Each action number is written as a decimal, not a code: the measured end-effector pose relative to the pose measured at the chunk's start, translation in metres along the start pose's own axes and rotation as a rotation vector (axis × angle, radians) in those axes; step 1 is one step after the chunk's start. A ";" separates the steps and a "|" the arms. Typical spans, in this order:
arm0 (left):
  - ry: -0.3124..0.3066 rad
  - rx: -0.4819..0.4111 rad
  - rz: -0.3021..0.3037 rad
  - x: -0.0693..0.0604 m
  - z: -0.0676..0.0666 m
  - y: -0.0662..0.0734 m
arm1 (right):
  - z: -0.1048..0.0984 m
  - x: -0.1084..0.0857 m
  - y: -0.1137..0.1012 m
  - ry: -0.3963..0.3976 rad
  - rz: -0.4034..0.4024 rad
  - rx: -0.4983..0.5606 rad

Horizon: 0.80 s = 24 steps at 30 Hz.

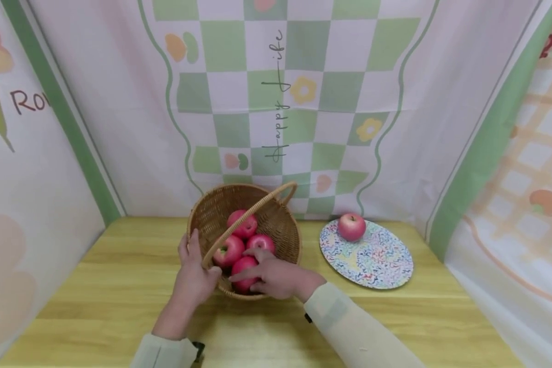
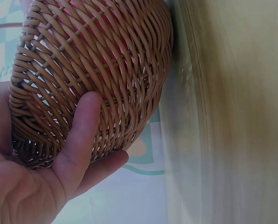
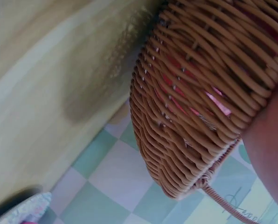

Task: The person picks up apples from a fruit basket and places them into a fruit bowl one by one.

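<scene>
At lower left of centre in the head view, the left hand (image 1: pixel 195 281) grips the rim of a wicker basket (image 1: pixel 285 237); the left wrist view shows its fingers laid against the outer wall, slightly apart. The basket stands in the middle of the frame on the wooden table (image 1: pixel 119 266), tipped so that its round mouth faces the camera. Its handle (image 1: pixel 250 210) makes a long diagonal across the mouth, from lower left to upper right. In the basket lie four red apples, clustered and touching or nearly so, all too round to show a clear long axis. The left apple (image 1: pixel 230 250) turns its stem hollow toward the left; the upper apple (image 1: pixel 246 228) sits behind it, the right apple (image 1: pixel 262 242) beside it, and the front apple (image 1: pixel 242 267) lowest, near the bottom rim. Coming from the right, the right hand (image 1: pixel 278 276) reaches over the rim, fingers spread and curled about the front apple; how firmly, I cannot tell. At right of centre lies an oval speckled plate (image 1: pixel 386 260), its long axis slanting from upper left to lower right. On its upper left end rests a single apple (image 1: pixel 351 228), stem up.
</scene>
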<state>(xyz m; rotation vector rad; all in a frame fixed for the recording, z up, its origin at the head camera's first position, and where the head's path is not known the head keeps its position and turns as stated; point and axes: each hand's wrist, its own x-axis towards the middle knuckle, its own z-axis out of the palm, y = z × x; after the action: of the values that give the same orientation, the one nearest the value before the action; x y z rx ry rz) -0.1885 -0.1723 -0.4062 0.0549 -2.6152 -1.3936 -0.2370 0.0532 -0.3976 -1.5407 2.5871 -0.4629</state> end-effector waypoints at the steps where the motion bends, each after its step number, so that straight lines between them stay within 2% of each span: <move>1: 0.003 0.003 0.003 0.000 0.000 -0.001 | 0.000 0.000 -0.001 -0.014 0.008 -0.004; 5: 0.011 0.008 0.009 0.000 0.000 -0.002 | -0.001 0.000 -0.005 -0.034 0.016 -0.025; 12: 0.006 0.008 0.010 0.000 0.000 0.000 | -0.002 0.000 -0.007 -0.015 0.031 -0.037; 18: 0.009 0.011 0.025 -0.001 0.000 0.000 | 0.000 -0.001 -0.006 -0.019 0.121 0.081; 24: 0.019 0.021 0.028 0.000 0.001 -0.001 | -0.002 -0.001 -0.003 -0.005 0.160 0.221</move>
<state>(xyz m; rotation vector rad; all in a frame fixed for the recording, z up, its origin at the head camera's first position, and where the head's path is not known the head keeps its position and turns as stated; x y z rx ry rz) -0.1888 -0.1721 -0.4071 0.0343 -2.6053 -1.3494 -0.2344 0.0536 -0.3945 -1.2531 2.5288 -0.6983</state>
